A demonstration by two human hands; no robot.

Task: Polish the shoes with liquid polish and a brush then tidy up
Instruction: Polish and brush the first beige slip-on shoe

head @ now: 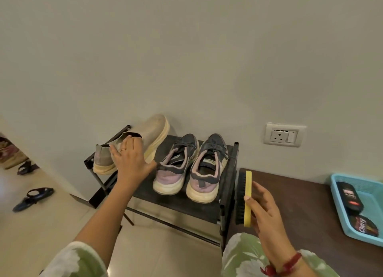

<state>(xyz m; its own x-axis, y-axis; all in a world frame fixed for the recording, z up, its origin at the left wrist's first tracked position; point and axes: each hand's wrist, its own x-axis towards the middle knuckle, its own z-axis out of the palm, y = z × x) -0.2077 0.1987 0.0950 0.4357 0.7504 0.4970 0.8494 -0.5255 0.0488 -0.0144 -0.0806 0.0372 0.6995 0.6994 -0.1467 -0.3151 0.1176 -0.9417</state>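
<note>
A blue tray [371, 195] on the brown table [294, 204] holds a polish bottle [349, 195] and tin [363, 227]; the left hand [130, 160] grips a beige shoe [153, 131] at the rack [176, 200], the right hand [267, 212] holds the brush [247, 198].

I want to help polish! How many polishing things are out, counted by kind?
Brush: 1
Black polish bottle: 1
Cherry polish container: 1
Blue tray: 1
Total: 4

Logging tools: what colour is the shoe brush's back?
Yellow back on the black-bristled shoe brush, head view.
</note>
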